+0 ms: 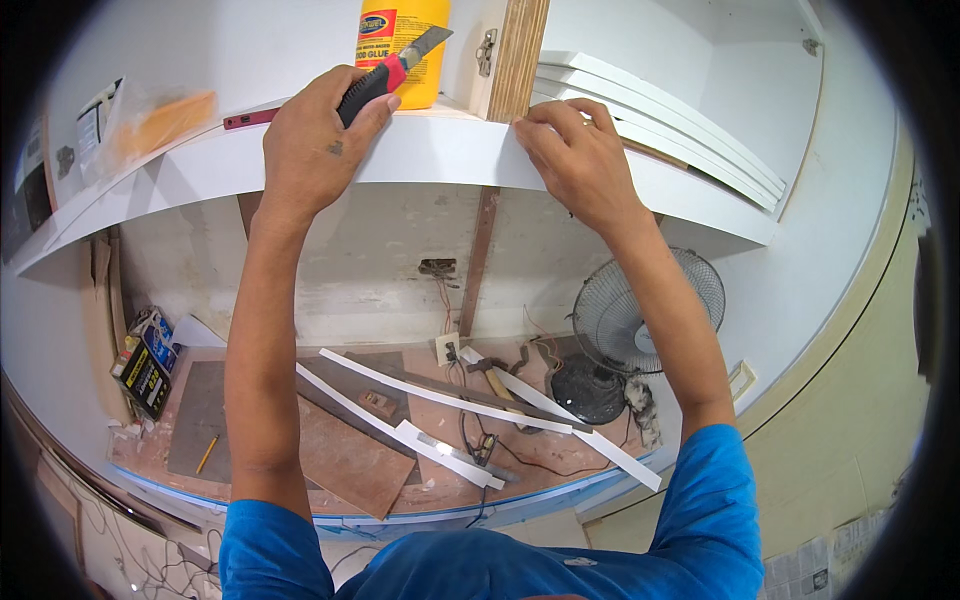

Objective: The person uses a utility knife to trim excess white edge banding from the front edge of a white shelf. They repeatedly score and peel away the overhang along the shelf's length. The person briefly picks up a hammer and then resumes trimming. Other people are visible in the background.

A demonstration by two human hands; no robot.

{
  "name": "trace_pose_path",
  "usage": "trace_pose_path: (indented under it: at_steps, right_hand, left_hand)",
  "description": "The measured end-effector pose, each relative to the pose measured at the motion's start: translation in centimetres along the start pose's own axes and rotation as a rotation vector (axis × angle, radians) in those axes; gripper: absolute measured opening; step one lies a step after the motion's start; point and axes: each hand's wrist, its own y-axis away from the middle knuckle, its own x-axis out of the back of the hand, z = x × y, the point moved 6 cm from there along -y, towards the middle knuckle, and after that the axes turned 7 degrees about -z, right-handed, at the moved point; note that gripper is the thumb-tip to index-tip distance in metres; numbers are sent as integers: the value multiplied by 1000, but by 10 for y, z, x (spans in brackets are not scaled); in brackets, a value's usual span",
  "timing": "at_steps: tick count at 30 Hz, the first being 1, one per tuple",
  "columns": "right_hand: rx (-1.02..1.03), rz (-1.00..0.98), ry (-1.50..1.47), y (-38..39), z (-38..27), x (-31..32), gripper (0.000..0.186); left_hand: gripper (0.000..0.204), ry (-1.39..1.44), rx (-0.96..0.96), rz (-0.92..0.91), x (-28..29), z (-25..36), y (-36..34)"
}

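Note:
My left hand (312, 145) is closed around a black and red utility knife (390, 74), its blade out and tilted up to the right. That hand is at the white front edge (430, 152) of a cabinet shelf. Behind the blade stands a yellow bottle of glue (426, 82). My right hand (590, 170) has its fingers curled and pressed together on the same edge, at the foot of a bare wood-edged divider (520, 60). Whatever its fingertips may pinch is hidden. Near my left hand lies a dark red, slim tool (250, 119).
White panels (655, 112) are stacked on the shelf at right; a plastic bag (165, 122) lies at left. Below are a fan (640, 320), a hammer (497, 385), white strips (440, 400), loose wires, a brown board (355, 450), a pencil (207, 455) and a dark box (145, 378).

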Motion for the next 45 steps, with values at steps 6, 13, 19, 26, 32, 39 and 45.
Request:
trace_pose_path:
  at_steps: [6, 13, 19, 26, 32, 39, 45]
  right_hand:
    - [79, -181, 46, -24, 1, 5, 12]
    - [151, -345, 228, -45, -10, 14, 5]
    - [160, -288, 263, -46, -5, 0, 7]
    - [-253, 174, -180, -18, 45, 66, 13]
    - [-555, 158, -616, 53, 50, 46, 17]
    - [-390, 330, -716, 38, 35, 6, 35]
    - [-413, 264, -595, 39, 29, -15, 49]
  left_hand:
    - [48, -21, -12, 14, 1, -2, -1]
    - [47, -49, -37, 37, 1, 0, 1]
    - [45, -11, 24, 4, -1, -1, -3]
    - [48, 35, -25, 48, 2, -4, -2]
    - [48, 223, -138, -214, 8, 15, -8]
    - [43, -260, -226, -294, -15, 62, -31]
    - [42, -476, -313, -255, -24, 70, -35]
